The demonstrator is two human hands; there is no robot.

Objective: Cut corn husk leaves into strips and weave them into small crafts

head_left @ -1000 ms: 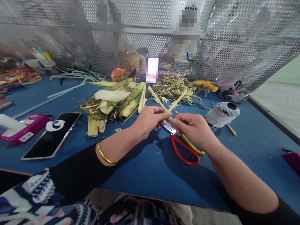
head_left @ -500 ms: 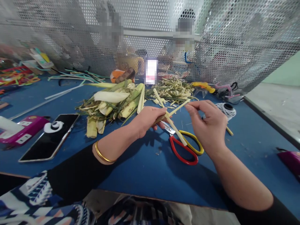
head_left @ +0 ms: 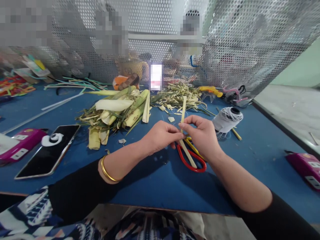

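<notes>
Both hands meet over the table around a pale yellow-green plant strip (head_left: pixel 183 108), whose top stands up above the fingers and whose lower end slants down toward me. My left hand (head_left: pixel 162 136) pinches it at the middle between thumb and fingers. From the other side, my right hand (head_left: pixel 203 133) grips it just above, thumb and forefinger pressed together. The fingers hide how the strip is folded or crossed there. Under the hands lie scissors (head_left: pixel 203 168) with one red and one yellow handle loop; their blades are covered.
Behind the hands lie a heap of leafy green-yellow husks (head_left: pixel 113 106) and a pile of cut scraps (head_left: pixel 178 95). A white thread spool (head_left: pixel 227 120) stands right. A phone (head_left: pixel 50 153) lies left beside a purple power strip (head_left: pixel 27 141). Perforated metal screen (head_left: pixel 162 21) bounds the back.
My right hand has come left and down to meet the left hand. The strip end that slanted right toward it now points up. The spool shows more fully.
</notes>
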